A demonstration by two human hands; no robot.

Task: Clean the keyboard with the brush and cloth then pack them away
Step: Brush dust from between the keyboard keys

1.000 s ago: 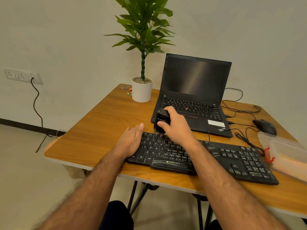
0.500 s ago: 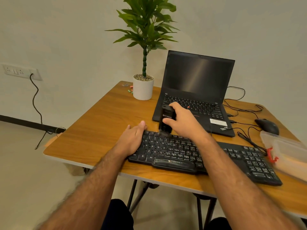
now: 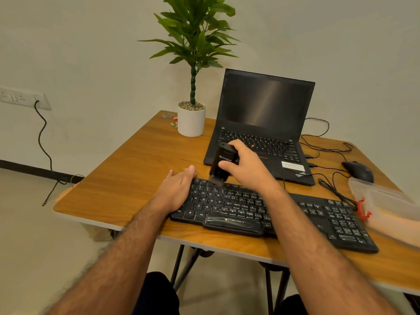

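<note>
The brush [image 3: 221, 165] now leans left in the right hand [image 3: 246, 168] grip, bristles on keyboard [image 3: 272, 214]; left hand [image 3: 176, 189] lies flat.

Free room: bare table [image 3: 127, 178] top at centre left of the frame, from the near left edge up to the plant pot [image 3: 191, 121]; narrow bare strip along the near edge below the keyboard [image 3: 272, 214].

Obstacles: open laptop [image 3: 261, 133], upright screen, just behind the keyboard at centre; left hand [image 3: 177, 189] flat on the keyboard's left end; right hand [image 3: 245, 167] gripping the brush [image 3: 221, 163] over its top row; tangled cables [image 3: 329, 178], mouse [image 3: 358, 171] and clear container [image 3: 384, 201] crowding the right side.
</note>
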